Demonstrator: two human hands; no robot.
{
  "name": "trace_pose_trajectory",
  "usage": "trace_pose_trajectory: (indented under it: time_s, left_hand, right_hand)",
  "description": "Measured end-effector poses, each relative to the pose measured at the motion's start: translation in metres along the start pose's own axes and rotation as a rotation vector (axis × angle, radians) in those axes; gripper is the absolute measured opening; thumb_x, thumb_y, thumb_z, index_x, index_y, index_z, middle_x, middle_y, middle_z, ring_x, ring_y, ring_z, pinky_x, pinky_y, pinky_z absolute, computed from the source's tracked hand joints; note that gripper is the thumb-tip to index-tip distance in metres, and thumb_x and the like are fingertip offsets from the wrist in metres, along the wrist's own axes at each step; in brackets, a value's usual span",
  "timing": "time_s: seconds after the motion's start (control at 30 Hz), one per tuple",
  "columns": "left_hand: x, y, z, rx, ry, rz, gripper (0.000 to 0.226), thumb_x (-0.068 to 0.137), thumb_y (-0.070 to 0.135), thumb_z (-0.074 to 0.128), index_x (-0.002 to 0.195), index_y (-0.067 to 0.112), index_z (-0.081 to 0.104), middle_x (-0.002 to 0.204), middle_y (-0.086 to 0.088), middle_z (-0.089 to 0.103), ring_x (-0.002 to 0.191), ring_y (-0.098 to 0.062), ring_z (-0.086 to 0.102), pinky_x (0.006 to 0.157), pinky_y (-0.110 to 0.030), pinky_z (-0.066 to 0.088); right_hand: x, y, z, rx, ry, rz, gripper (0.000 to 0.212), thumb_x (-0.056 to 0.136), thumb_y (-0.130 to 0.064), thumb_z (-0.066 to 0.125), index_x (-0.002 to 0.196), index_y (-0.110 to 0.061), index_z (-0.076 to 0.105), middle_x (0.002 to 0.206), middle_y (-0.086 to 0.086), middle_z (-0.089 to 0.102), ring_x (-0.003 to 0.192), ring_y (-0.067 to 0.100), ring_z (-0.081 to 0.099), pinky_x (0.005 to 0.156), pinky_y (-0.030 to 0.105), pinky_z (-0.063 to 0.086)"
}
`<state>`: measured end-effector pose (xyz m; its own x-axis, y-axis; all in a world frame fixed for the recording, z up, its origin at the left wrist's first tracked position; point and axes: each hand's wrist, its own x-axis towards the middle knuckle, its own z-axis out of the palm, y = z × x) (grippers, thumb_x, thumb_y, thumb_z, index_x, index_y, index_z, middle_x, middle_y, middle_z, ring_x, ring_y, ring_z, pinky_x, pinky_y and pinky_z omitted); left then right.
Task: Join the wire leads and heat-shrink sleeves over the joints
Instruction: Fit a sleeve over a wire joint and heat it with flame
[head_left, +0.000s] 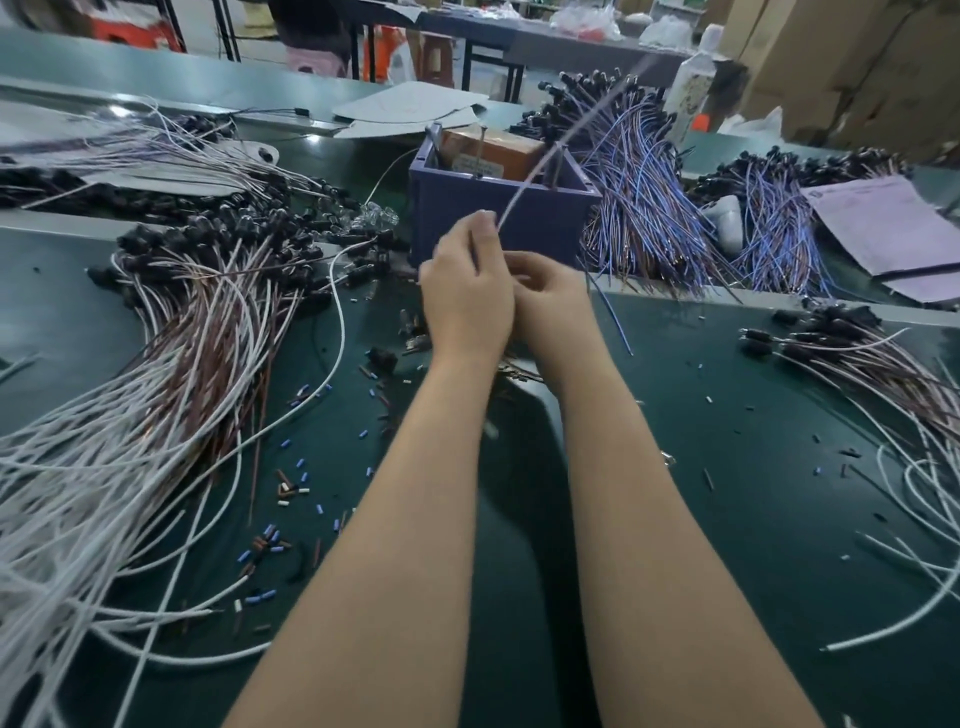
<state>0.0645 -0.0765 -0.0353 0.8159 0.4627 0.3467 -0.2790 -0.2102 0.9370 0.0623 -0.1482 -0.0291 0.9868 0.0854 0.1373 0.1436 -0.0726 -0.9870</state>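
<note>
My left hand (464, 291) pinches a thin blue-and-brown wire lead (540, 163) that rises, blurred, up and to the right over the purple box. My right hand (550, 301) sits just behind it with curled fingers, holding a blue wire (613, 317) that trails down to the right. What lies between the fingertips is hidden by the left hand. Small blue, brown and white sleeve pieces (291, 488) lie scattered on the green mat (753, 493).
A purple box (467, 213) with an orange carton stands right behind my hands. White and brown wires (171, 374) with black parts fan out at left. Blue wire bundles (639, 208) lie behind right, more white leads (883, 374) at right, a pink paper (893, 223) far right.
</note>
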Motion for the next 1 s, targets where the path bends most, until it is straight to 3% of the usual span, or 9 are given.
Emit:
trace_pose_trajectory:
  time_s: [0.1, 0.2, 0.3, 0.37, 0.43, 0.57, 0.73, 0.87, 1.0]
  left_hand:
    - [-0.009, -0.009, 0.002, 0.031, -0.003, -0.009, 0.032, 0.102, 0.028, 0.037, 0.110, 0.009, 0.062, 0.103, -0.007, 0.067, 0.109, -0.029, 0.057, 0.098, -0.044, 0.043]
    - [-0.011, -0.014, -0.001, -0.046, 0.085, -0.067, 0.024, 0.101, 0.026, 0.040, 0.091, 0.012, 0.058, 0.077, 0.003, 0.061, 0.089, -0.021, 0.060, 0.088, -0.039, 0.048]
    - [-0.008, -0.016, -0.005, -0.204, 0.124, -0.147, 0.012, 0.100, 0.017, 0.043, 0.091, 0.017, 0.051, 0.068, 0.003, 0.058, 0.070, -0.013, 0.058, 0.079, -0.034, 0.052]
    - [-0.006, -0.019, -0.008, -0.243, 0.176, -0.173, 0.011, 0.099, 0.012, 0.042, 0.093, 0.017, 0.049, 0.069, 0.001, 0.060, 0.069, -0.014, 0.058, 0.074, -0.031, 0.053]
    - [-0.003, -0.022, -0.008, -0.221, 0.218, -0.194, 0.012, 0.099, 0.009, 0.041, 0.096, 0.017, 0.050, 0.072, 0.004, 0.061, 0.072, -0.015, 0.057, 0.069, -0.026, 0.052]
    - [-0.002, -0.025, -0.002, -0.105, 0.092, -0.220, 0.015, 0.096, 0.008, 0.043, 0.096, 0.014, 0.057, 0.078, 0.000, 0.064, 0.081, -0.023, 0.063, 0.085, -0.042, 0.054]
    - [-0.008, -0.026, 0.004, 0.156, -0.111, -0.248, 0.016, 0.092, 0.015, 0.047, 0.095, 0.011, 0.062, 0.096, -0.012, 0.069, 0.089, -0.029, 0.066, 0.082, -0.037, 0.054]
    - [-0.008, -0.024, 0.004, 0.302, -0.166, -0.202, 0.019, 0.092, 0.022, 0.047, 0.095, 0.013, 0.063, 0.093, -0.004, 0.066, 0.087, -0.022, 0.060, 0.071, -0.026, 0.042]
    - [-0.010, -0.024, 0.005, 0.345, -0.176, -0.133, 0.016, 0.090, 0.024, 0.048, 0.085, 0.016, 0.060, 0.090, -0.006, 0.068, 0.086, -0.025, 0.060, 0.072, -0.028, 0.044]
  right_hand:
    - [-0.003, 0.012, 0.000, -0.071, -0.060, 0.090, 0.011, 0.089, -0.009, 0.061, 0.093, -0.013, 0.071, 0.081, 0.010, 0.072, 0.070, 0.014, 0.066, 0.061, 0.029, 0.055]
    - [-0.006, 0.015, 0.004, -0.223, -0.124, 0.115, 0.016, 0.089, -0.008, 0.059, 0.082, -0.019, 0.068, 0.088, 0.015, 0.072, 0.072, 0.025, 0.065, 0.069, 0.039, 0.057]
    - [-0.004, 0.016, 0.007, -0.320, -0.142, 0.092, 0.012, 0.093, -0.012, 0.055, 0.090, -0.015, 0.065, 0.080, 0.001, 0.066, 0.068, 0.013, 0.060, 0.066, 0.026, 0.054]
    - [0.001, 0.021, 0.007, -0.342, -0.040, 0.083, 0.012, 0.096, -0.013, 0.050, 0.098, -0.012, 0.062, 0.077, -0.004, 0.062, 0.065, 0.007, 0.055, 0.062, 0.020, 0.049]
    - [0.005, 0.029, 0.008, -0.208, 0.108, 0.093, 0.010, 0.099, -0.012, 0.043, 0.095, -0.012, 0.052, 0.079, 0.003, 0.066, 0.055, 0.009, 0.048, 0.056, 0.024, 0.043]
    - [0.013, 0.037, 0.006, 0.111, 0.375, 0.073, 0.019, 0.100, -0.010, 0.039, 0.084, -0.017, 0.044, 0.070, 0.008, 0.062, 0.044, 0.006, 0.043, 0.051, 0.024, 0.038]
    - [0.012, 0.038, 0.001, 0.276, 0.374, 0.073, 0.024, 0.100, -0.011, 0.043, 0.084, -0.011, 0.061, 0.064, 0.002, 0.055, 0.045, 0.006, 0.043, 0.041, 0.016, 0.038]
    - [0.009, 0.036, 0.004, 0.094, 0.305, 0.005, 0.031, 0.097, -0.016, 0.050, 0.069, -0.013, 0.060, 0.060, 0.000, 0.056, 0.058, 0.014, 0.050, 0.059, 0.029, 0.044]
    - [0.010, 0.037, 0.006, 0.044, 0.338, 0.000, 0.019, 0.095, -0.014, 0.054, 0.082, -0.010, 0.067, 0.079, 0.009, 0.066, 0.079, 0.025, 0.062, 0.083, 0.045, 0.051]
